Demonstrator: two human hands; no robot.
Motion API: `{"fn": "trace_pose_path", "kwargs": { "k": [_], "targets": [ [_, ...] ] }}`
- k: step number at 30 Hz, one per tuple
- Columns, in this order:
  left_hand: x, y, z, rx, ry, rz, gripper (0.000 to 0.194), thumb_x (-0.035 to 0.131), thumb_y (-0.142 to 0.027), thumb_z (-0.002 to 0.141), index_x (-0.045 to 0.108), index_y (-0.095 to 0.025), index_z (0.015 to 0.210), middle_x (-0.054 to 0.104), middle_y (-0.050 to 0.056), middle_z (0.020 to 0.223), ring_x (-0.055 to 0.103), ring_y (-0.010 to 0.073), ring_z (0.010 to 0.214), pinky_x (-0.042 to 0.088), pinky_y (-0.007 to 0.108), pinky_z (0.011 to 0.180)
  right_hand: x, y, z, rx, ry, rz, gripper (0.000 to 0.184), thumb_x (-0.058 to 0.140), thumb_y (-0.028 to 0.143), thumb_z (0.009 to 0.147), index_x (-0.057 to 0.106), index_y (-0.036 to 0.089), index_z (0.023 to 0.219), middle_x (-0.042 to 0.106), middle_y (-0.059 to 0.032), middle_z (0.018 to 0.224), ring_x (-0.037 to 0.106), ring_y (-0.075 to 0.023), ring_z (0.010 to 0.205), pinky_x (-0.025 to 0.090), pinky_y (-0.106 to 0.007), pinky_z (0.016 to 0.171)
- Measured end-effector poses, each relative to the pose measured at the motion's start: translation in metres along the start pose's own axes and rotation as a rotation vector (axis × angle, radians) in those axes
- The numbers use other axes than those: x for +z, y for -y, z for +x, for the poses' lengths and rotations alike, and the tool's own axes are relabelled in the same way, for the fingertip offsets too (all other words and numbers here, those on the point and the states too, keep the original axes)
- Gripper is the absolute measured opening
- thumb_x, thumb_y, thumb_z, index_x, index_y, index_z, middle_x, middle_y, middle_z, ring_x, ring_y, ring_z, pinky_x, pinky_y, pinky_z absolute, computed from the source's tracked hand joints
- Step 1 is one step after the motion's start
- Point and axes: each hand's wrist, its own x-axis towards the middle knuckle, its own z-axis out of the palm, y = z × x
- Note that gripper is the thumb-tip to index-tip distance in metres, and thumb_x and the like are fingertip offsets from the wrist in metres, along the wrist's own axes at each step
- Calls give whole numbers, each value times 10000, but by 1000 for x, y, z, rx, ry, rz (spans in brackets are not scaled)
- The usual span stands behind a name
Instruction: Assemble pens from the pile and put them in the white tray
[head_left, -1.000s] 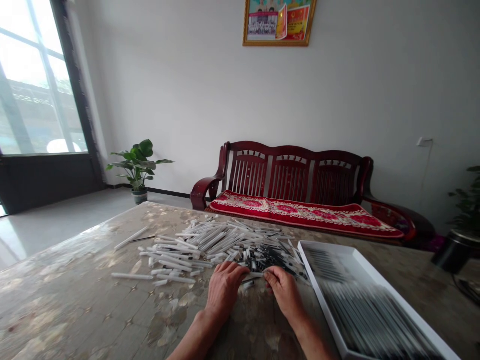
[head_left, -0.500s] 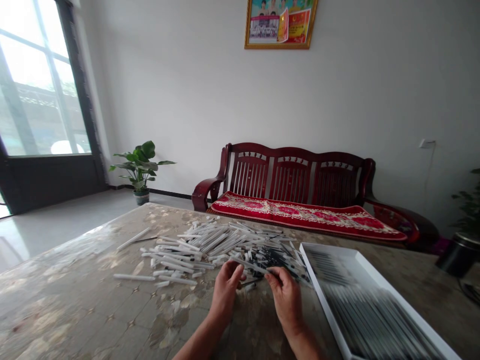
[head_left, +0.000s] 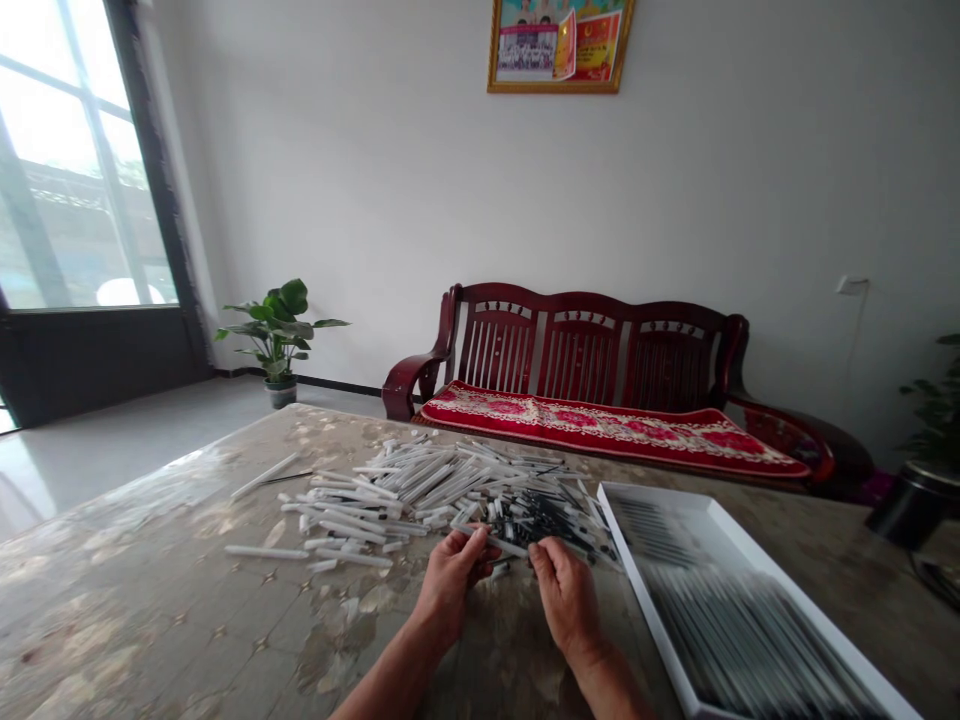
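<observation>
Between my two hands is a pale, slim pen point(head_left: 507, 546), held nearly level with its right end slightly lower. My left hand point(head_left: 451, 580) is closed on it, thumb along the top. At its right end, my right hand point(head_left: 564, 588) pinches with thumb and forefinger; whether a small part is hidden there I cannot tell. Just beyond the hands lies a loose pile of white pen barrels point(head_left: 435, 480). Small black pen parts point(head_left: 536, 515) are heaped at its right side.
A shallow white box point(head_left: 637, 590) stands to the right, with rows of pens point(head_left: 757, 630) in it. A few barrels point(head_left: 266, 552) lie apart at the left on the patterned table point(head_left: 187, 620). Behind the table is a dark red wooden bench point(head_left: 585, 345); a potted plant point(head_left: 277, 325) stands left.
The pen has shifted slightly down and left between my hands. My right hand has turned a little, its fingers curled closer round the pen's end. The pile and box look unchanged.
</observation>
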Motion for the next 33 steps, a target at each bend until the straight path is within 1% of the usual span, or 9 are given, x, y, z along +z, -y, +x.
{"fn": "trace_pose_path", "kwargs": {
  "k": [3, 7, 12, 16, 18, 21, 25, 30, 33],
  "targets": [
    [0, 2, 1, 2, -13, -5, 480, 904, -440, 443, 689, -140, 749, 695, 8, 646, 662, 136, 602, 486, 200, 516, -1, 0, -1, 77, 43, 19, 479, 354, 526, 958, 621, 216, 709, 614, -10, 585, 575, -160, 557, 396, -234, 535],
    [-1, 1, 1, -6, -42, -12, 455, 906, -420, 451, 679, -148, 735, 687, -3, 635, 666, 134, 610, 489, 194, 516, -4, 3, 0, 21, 68, 66, 343, 456, 504, 920, 639, 216, 882, 681, -25, 775, 627, -179, 711, 442, -238, 645],
    [0, 1, 1, -14, -15, -1, 473, 905, -442, 447, 674, -138, 727, 688, 7, 627, 659, 134, 596, 491, 195, 512, -3, 5, 0, 98, 83, 39, 445, 393, 520, 941, 579, 225, 664, 621, -17, 602, 575, -167, 579, 397, -235, 556],
    [-1, 2, 2, 8, -24, 16, 449, 895, -449, 473, 670, -138, 707, 686, 10, 616, 659, 131, 600, 486, 188, 512, -2, 4, 0, 61, 80, 77, 344, 454, 496, 923, 636, 224, 818, 676, -18, 705, 617, -171, 653, 422, -227, 600],
    [-1, 2, 2, 7, -18, 20, 456, 896, -453, 464, 677, -140, 713, 690, 10, 623, 660, 131, 604, 489, 189, 516, -2, 4, 0, 49, 71, 47, 333, 481, 491, 910, 622, 224, 768, 665, -8, 673, 606, -165, 627, 409, -222, 583],
    [-1, 3, 2, 2, -22, 29, 483, 898, -467, 441, 693, -144, 736, 688, 2, 625, 655, 128, 593, 484, 189, 511, -1, 3, 0, 100, 77, 22, 441, 410, 509, 938, 568, 228, 636, 602, 3, 542, 558, -154, 516, 350, -225, 500],
    [0, 3, 2, 10, -43, 42, 479, 895, -475, 438, 688, -140, 711, 680, 2, 616, 648, 124, 587, 473, 186, 508, -1, 4, 0, 40, 66, -18, 372, 434, 497, 933, 616, 228, 752, 656, -9, 630, 604, -164, 591, 367, -222, 545],
    [0, 3, 1, 21, -35, 69, 467, 891, -469, 449, 686, -138, 707, 677, 4, 606, 641, 130, 574, 467, 199, 503, 0, 4, 0, 56, 67, -103, 496, 352, 537, 954, 543, 230, 615, 578, -2, 503, 540, -151, 471, 306, -241, 490],
    [1, 2, 0, 29, -44, 61, 463, 886, -482, 451, 674, -139, 678, 666, -1, 584, 628, 121, 559, 458, 195, 498, 0, 4, 0, 45, 97, -73, 462, 365, 552, 948, 597, 229, 713, 620, -9, 569, 584, -163, 534, 340, -240, 521]
  ]
}}
